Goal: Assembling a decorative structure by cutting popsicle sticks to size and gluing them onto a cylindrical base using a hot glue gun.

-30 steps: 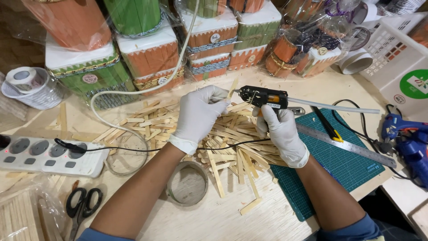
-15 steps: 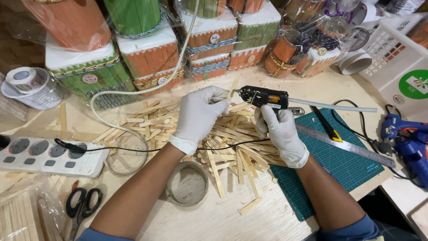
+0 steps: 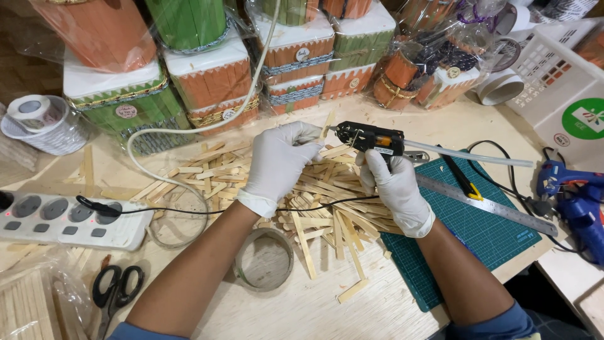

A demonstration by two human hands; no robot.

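The right hand grips a black glue gun, its nozzle at a wooden stick pinched in the left hand's fingers above the stick pile. Most sticks lie loose; finished stick-clad boxes line the worktop's back. A black cord crosses the pile.

A black glue gun is held above the middle of the surface, lying almost horizontal, with its nozzle pointing to the left. A long, pale glue stick comes out of its back end and reaches toward the right edge. A thin, pale wooden stick stands tilted just at the nozzle. Below them, a loose heap of similar wooden sticks lies on the surface.
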